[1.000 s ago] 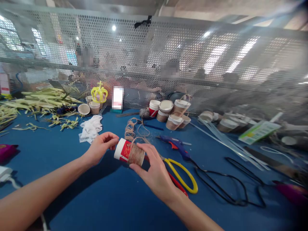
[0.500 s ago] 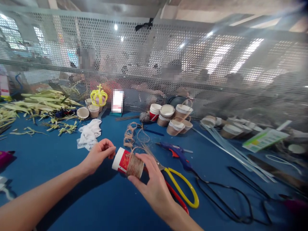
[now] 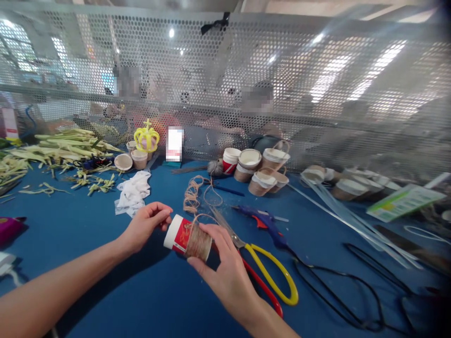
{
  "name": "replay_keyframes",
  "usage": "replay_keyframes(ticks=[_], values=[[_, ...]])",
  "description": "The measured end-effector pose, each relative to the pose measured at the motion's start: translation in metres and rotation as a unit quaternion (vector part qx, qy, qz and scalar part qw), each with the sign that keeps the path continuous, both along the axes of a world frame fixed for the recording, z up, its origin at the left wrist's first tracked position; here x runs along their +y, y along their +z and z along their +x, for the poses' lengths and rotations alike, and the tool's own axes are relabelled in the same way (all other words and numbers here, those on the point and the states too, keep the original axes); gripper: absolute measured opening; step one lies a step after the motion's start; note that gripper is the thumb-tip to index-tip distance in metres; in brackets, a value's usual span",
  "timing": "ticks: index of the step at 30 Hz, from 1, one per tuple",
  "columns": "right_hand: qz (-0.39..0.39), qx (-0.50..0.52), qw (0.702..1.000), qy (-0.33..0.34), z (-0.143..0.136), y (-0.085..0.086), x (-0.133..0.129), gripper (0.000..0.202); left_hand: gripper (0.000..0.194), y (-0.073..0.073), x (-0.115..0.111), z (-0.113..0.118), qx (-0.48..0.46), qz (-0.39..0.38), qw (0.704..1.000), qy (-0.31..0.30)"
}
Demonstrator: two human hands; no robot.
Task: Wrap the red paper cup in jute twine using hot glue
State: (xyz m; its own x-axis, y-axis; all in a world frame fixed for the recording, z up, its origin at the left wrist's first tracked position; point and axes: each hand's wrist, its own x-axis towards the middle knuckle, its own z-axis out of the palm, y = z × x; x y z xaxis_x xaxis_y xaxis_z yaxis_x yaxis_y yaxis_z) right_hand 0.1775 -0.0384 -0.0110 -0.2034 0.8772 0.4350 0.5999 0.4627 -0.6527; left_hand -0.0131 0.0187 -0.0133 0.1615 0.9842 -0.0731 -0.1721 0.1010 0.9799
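Note:
My right hand (image 3: 229,267) grips a white and red paper cup (image 3: 180,234), tilted on its side with its white end to the left. Brown twine (image 3: 199,242) is wound round the cup's right part. A loose strand runs up from it towards a loose pile of twine (image 3: 192,195) on the table. Just left of the cup, my left hand (image 3: 150,223) has its fingers curled and pinched together; whatever is between them, if anything, is too small to make out. Scissors (image 3: 273,272) with one yellow and one red handle lie partly behind my right hand.
A blue glue gun (image 3: 262,220) with a black cord lies to the right, near clear glue sticks (image 3: 362,230). Several twine-wrapped cups (image 3: 262,182) stand at the back. White cloth (image 3: 134,190) and pale husks (image 3: 66,145) are on the left. A perforated metal screen (image 3: 197,84) rises behind.
The view has shifted slightly, so the things on the table sit a little further right. Both hands and the cup keep nearly the same position.

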Motion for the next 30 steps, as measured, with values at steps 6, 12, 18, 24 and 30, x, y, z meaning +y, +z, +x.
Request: replay_keyframes(ticks=[6,12,18,24,30], values=[[0.007,0.032,0.999,0.001,-0.001,-0.004,-0.004,0.051,0.025,-0.001,-0.002,0.001,0.014,-0.010,1.000,0.007],[-0.004,0.050,0.998,0.024,0.004,-0.017,-0.003,0.050,0.045,-0.004,-0.003,0.001,0.052,0.051,0.997,-0.010],[0.012,0.012,1.000,0.015,0.002,-0.014,-0.002,0.051,0.049,0.001,-0.016,0.007,-0.034,-0.014,0.994,-0.106],[0.034,-0.007,0.999,0.009,-0.003,-0.008,-0.004,0.051,0.043,0.009,-0.023,0.010,-0.067,-0.044,0.984,-0.160],[0.006,0.001,0.999,0.042,0.001,-0.011,-0.002,0.052,0.042,0.011,-0.027,0.011,-0.007,-0.015,0.977,-0.215]])
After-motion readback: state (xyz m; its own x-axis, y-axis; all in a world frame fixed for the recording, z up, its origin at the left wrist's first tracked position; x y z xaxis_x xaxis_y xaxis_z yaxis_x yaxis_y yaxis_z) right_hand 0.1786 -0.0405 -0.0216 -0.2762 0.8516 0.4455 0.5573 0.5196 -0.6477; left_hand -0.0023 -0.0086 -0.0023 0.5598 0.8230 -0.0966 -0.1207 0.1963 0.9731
